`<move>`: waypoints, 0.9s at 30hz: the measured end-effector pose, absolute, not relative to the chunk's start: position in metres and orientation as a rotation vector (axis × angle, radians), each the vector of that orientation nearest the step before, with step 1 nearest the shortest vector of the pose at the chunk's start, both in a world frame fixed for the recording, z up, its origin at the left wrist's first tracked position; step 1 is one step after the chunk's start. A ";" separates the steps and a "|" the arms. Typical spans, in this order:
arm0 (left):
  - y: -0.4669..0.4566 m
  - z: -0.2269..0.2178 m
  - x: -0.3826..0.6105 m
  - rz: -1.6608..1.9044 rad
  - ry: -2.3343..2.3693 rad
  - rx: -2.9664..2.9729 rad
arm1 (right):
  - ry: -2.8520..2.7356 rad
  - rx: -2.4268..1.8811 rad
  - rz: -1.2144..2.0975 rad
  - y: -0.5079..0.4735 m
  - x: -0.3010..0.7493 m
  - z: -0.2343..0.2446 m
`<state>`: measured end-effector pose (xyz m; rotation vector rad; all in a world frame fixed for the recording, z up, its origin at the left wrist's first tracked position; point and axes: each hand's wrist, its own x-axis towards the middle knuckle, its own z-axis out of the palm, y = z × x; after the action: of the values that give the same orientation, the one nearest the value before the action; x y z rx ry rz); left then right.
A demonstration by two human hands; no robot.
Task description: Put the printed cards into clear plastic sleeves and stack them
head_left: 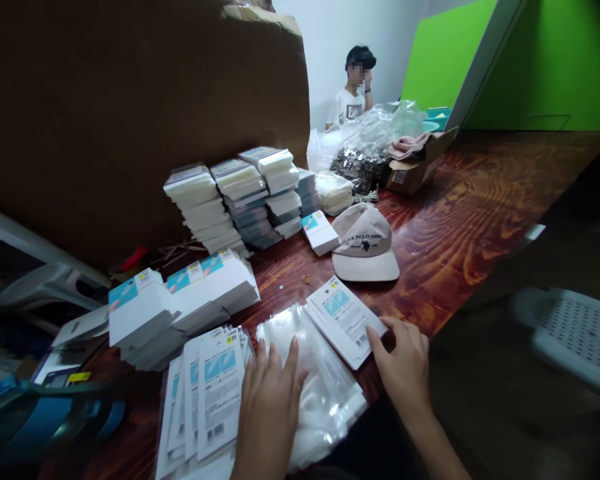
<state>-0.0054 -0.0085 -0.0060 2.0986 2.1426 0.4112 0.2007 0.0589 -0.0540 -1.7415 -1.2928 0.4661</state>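
My left hand lies with fingers spread on a stack of clear plastic bags. To its left, several bagged printed cards overlap in a fanned pile. My right hand is at the right edge of a small stack of white printed cards with blue pictures. Its thumb rests on the top card's corner and the index finger curls beside the edge; the other fingers are bent and partly hidden. The card stack touches the right side of the bags.
White card stacks stand at left, with taller stacks behind. A beige cap and a small card stack sit beyond my right hand. Farther back are a cardboard box, plastic wrapping and a seated person. A stool stands right.
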 end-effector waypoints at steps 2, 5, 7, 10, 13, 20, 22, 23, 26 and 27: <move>-0.011 -0.001 -0.004 0.668 2.053 1.879 | -1.236 -1.724 0.515 0.058 0.200 -0.053; -0.014 0.009 -0.002 1.009 1.923 1.492 | -1.095 -1.675 0.654 0.051 0.200 -0.045; -0.014 0.015 0.000 1.199 1.870 1.214 | -1.018 -1.603 0.774 0.042 0.202 -0.034; -0.014 0.021 0.003 1.430 1.754 0.816 | -0.817 -1.367 1.216 0.025 0.212 -0.012; -0.014 0.025 0.004 1.541 1.721 0.661 | -0.672 -1.178 1.788 0.010 0.221 0.004; -0.025 0.019 0.001 1.695 1.516 0.514 | -0.773 -1.394 1.709 0.006 0.211 0.005; -0.027 0.019 0.003 1.692 1.438 0.464 | -0.770 -1.410 1.614 0.009 0.205 0.005; -0.028 0.020 0.005 1.690 1.415 0.442 | -0.762 -1.405 1.593 0.010 0.202 0.005; -0.030 0.021 0.007 1.712 1.388 0.379 | -0.727 -1.372 1.601 0.012 0.197 0.006; -0.030 0.022 0.006 1.733 1.388 0.364 | -0.725 -1.362 1.609 0.011 0.197 0.007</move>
<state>0.0065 -0.0301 0.0219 0.3643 1.3879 1.7330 0.1971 0.0114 0.0067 -1.3619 -0.7253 1.6088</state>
